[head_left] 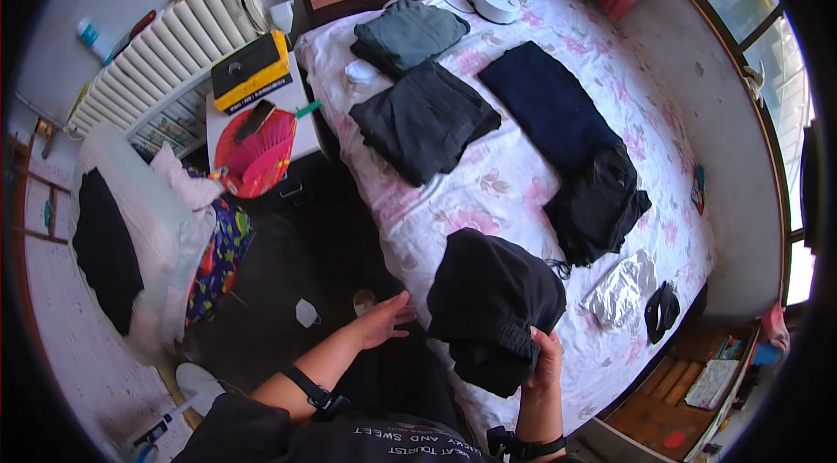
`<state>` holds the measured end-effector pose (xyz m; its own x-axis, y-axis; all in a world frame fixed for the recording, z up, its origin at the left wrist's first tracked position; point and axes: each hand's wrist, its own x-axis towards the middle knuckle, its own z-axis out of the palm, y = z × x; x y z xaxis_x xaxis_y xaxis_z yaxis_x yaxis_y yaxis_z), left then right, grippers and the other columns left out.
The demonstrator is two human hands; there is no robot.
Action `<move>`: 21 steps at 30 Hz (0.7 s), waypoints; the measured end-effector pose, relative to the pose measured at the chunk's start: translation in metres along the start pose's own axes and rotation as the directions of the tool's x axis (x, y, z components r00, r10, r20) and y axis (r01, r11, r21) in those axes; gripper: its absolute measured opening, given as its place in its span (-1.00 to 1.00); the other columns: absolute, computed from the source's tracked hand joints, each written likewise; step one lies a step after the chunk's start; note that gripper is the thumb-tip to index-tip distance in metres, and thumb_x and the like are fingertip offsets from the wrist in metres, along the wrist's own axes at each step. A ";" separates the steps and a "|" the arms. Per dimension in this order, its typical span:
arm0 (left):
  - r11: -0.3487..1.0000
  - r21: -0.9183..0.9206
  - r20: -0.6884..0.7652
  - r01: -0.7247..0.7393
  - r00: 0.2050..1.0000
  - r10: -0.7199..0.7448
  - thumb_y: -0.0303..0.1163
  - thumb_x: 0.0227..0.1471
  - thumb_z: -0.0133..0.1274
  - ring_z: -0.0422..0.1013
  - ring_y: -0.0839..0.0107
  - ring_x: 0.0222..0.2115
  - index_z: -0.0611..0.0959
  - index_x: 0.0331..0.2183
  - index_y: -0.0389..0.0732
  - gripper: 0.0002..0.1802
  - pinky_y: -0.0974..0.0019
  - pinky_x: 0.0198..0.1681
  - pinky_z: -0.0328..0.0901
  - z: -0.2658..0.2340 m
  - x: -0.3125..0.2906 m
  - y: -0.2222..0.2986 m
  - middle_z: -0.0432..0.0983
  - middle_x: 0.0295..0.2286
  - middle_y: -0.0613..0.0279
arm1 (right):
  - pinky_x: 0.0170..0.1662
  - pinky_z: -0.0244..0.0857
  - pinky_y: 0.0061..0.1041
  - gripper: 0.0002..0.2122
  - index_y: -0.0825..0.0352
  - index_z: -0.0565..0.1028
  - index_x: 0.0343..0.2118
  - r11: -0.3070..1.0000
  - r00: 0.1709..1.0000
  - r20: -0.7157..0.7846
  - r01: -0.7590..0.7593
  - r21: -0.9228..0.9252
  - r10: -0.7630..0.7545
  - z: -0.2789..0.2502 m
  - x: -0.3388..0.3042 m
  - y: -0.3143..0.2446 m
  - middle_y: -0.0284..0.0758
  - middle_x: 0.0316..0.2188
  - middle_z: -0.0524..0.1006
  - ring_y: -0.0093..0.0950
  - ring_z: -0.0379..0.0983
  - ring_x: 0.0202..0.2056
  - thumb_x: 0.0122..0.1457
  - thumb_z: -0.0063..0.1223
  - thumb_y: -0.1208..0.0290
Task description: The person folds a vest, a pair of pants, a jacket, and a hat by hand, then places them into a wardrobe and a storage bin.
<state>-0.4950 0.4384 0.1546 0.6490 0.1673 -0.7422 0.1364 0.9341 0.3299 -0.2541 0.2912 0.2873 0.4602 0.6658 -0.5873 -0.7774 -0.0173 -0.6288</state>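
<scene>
Since only one hand has hold of the cloth, the relation I care about is the gap on its left side. Right hand (547, 360): grip clamped on the bunched, soft black cloth garment (493, 293) at its near right edge, by the gathered band (520, 347). Left hand (382, 323): grip empty, fingers spread, pointing at the garment's left edge, just beside it, not touching.

Garment is over the near left part of the bed with the pink-and-white floral sheet (488, 188). I can't tell from this one view whether its underside rests there or hangs clear.

Bulk lies forward and left of the right grip. Long axis, as I read it, runs away from the body, leaning a little left; it's too bunched to be sure. Right hand is the nearer, being in contact. For the free left edge, I'd call the left hand nearer: straight line rightward, nothing visible between. Right would have to cross the bulk.

Watch forward-right: a crumpled black garment with thin cords (597, 210) lies close by; can't confirm the cords are clear. Crinkled silver foil sheet (621, 289) sits farther right, apart.
</scene>
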 end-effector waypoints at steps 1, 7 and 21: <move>1.000 -0.012 0.078 0.017 0.997 -0.016 0.36 -0.01 -0.17 0.03 0.18 0.18 0.17 0.20 -0.09 -0.07 -0.02 0.21 -0.11 -0.002 0.000 0.016 0.08 0.18 0.21 | -0.12 0.42 -0.41 -0.56 0.46 0.36 -0.05 0.999 1.000 0.008 -0.007 -0.039 0.007 0.020 0.005 -0.002 -0.19 -0.21 0.53 -0.33 0.53 -0.24 -0.07 0.10 0.57; 0.947 -0.314 0.390 -0.067 0.901 0.193 0.43 -0.10 -0.23 0.09 0.24 0.18 0.20 0.18 -0.14 0.02 0.12 0.22 -0.03 0.001 0.003 0.152 0.15 0.16 0.17 | -0.10 0.39 -0.43 -0.51 0.48 0.34 -0.02 0.992 0.982 0.190 0.017 -0.125 0.007 0.140 0.091 -0.018 -0.17 -0.19 0.52 -0.36 0.52 -0.21 -0.11 0.13 0.60; 0.504 0.726 0.064 -0.469 0.775 0.629 -0.27 -0.09 0.20 0.37 0.39 -0.11 0.42 0.00 -0.35 -0.38 0.34 0.01 0.21 0.026 0.078 0.472 0.47 -0.13 0.19 | 0.00 0.31 -0.45 -0.55 0.45 0.37 -0.03 0.999 0.954 0.299 -0.015 -0.029 0.023 0.197 0.356 -0.016 -0.23 -0.13 0.51 -0.44 0.45 -0.11 -0.06 0.16 0.70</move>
<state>-0.3604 0.8838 0.2675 0.6365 0.6968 -0.3306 0.3078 0.1635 0.9373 -0.1625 0.6753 0.1883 0.2933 0.8576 -0.4224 -0.7712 -0.0489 -0.6347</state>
